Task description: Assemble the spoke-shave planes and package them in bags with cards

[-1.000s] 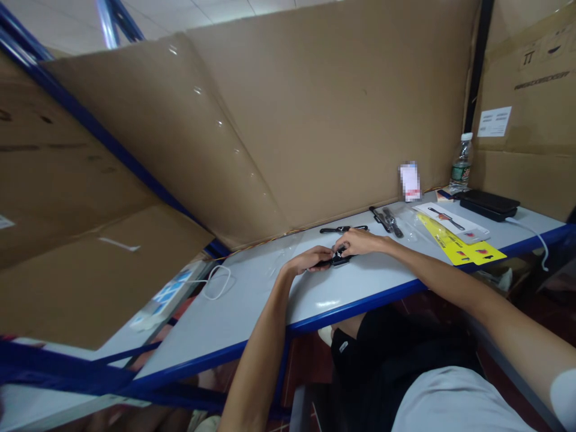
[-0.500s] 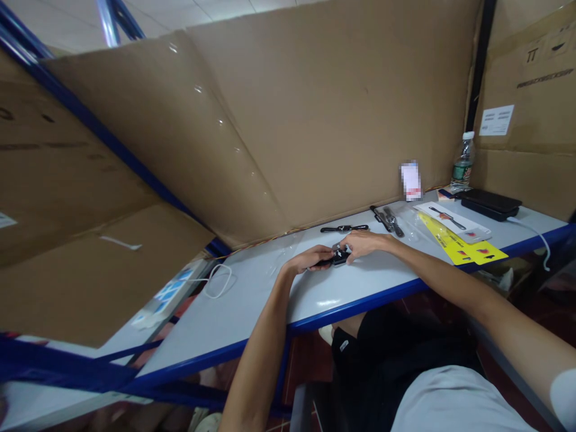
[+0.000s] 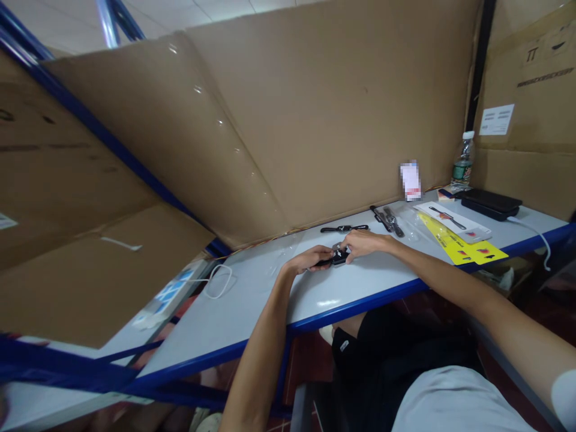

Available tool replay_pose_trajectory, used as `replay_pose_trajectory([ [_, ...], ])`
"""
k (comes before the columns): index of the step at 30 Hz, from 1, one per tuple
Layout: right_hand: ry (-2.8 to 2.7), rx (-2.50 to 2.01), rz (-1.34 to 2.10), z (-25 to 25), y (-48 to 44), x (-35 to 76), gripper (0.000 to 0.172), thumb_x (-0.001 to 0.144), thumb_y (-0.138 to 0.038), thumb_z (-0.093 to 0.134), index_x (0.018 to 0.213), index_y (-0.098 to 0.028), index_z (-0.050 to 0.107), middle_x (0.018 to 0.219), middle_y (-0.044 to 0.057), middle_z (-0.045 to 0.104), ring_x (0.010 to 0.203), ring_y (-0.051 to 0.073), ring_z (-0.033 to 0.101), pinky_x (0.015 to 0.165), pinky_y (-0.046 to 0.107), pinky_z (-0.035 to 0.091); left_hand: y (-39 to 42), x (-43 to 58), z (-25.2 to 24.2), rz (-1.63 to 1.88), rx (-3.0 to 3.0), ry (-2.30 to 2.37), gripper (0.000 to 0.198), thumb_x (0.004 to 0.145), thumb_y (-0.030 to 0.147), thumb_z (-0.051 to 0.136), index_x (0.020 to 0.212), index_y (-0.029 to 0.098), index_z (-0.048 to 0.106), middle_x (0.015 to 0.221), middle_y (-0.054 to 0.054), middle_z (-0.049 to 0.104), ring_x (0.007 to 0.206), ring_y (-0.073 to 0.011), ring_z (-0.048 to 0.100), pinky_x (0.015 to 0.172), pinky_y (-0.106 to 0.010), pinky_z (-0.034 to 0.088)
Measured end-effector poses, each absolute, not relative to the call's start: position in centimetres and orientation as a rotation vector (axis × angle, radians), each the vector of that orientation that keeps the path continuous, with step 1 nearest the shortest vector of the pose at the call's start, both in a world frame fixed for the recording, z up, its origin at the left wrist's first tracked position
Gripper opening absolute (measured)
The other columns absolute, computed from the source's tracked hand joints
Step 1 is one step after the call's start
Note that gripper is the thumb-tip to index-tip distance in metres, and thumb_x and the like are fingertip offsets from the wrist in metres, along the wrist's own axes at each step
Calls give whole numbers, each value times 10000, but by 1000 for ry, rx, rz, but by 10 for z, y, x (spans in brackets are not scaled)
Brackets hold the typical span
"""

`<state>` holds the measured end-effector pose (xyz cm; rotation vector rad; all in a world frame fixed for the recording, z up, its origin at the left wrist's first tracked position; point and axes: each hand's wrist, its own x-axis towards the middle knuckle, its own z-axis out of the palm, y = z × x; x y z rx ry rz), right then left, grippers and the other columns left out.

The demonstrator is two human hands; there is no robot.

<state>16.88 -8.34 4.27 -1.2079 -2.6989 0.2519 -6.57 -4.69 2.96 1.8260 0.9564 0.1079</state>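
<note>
A black spokeshave [image 3: 341, 257] lies low over the tabletop between my two hands, its flat middle part facing up. My left hand [image 3: 312, 258] is closed round its left handle. My right hand [image 3: 362, 241] has its thumb and fingers on the right side of the body; the right handle is hidden under it. Just beyond my hands rests a second black spokeshave [image 3: 344, 228]. To its right, dark tools [image 3: 387, 221] lie close together, at least one in clear plastic; their exact kind is hard to make out.
Yellow printed cards [image 3: 456, 247] and a white sheet picturing a spokeshave [image 3: 443, 217] lie on the right. Behind them are a black case [image 3: 490, 204] with a white cable and a water bottle [image 3: 463, 163]. A cardboard wall [image 3: 337, 120] backs the table [image 3: 252, 300].
The fingers of my right hand have shifted very slightly on the spokeshave. My left hand and the things on the table stay where they were.
</note>
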Motion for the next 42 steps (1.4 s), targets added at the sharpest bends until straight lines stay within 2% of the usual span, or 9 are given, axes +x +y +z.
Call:
replay_pose_trajectory([
  [10,-2678,-1285,278,45,-85,169,362,832,-480,760,1085,-225,803,781,48,720,693,175,585,604,260,315,-46,-67,29,109,1822,946,356,851,521,639,813,175,569,580,39,500,396,-48,262,399,-234,133],
  [17,-2651,-1333,233,41,-84,167,390,817,-486,756,1080,-204,809,883,94,751,759,201,626,633,278,344,-49,-66,31,120,1821,954,325,841,488,641,825,173,565,574,41,494,395,-49,263,400,-230,131],
  [23,-2654,-1339,181,43,-86,168,329,836,-455,749,1057,-221,815,913,89,764,785,203,654,613,268,343,-47,-67,31,117,1822,961,293,836,460,635,828,176,563,587,38,501,393,-48,267,396,-231,124],
  [31,-2660,-1264,228,43,-87,171,319,857,-413,737,1070,-189,811,904,86,750,781,180,624,617,259,328,-43,-71,25,123,1835,936,327,862,495,607,802,183,531,589,37,501,389,-47,275,390,-228,143],
  [38,-2536,-1241,199,46,-87,170,392,866,-362,728,1250,-281,749,962,50,758,863,190,654,641,239,334,-45,-69,27,109,1828,931,396,854,566,634,837,180,545,594,41,506,395,-49,268,392,-229,131],
  [42,-2573,-1124,138,44,-90,165,299,900,-298,695,1189,-296,771,970,43,773,882,190,673,679,235,352,-46,-67,29,101,1834,931,405,845,571,641,860,177,552,590,47,497,398,-51,263,395,-228,135],
])
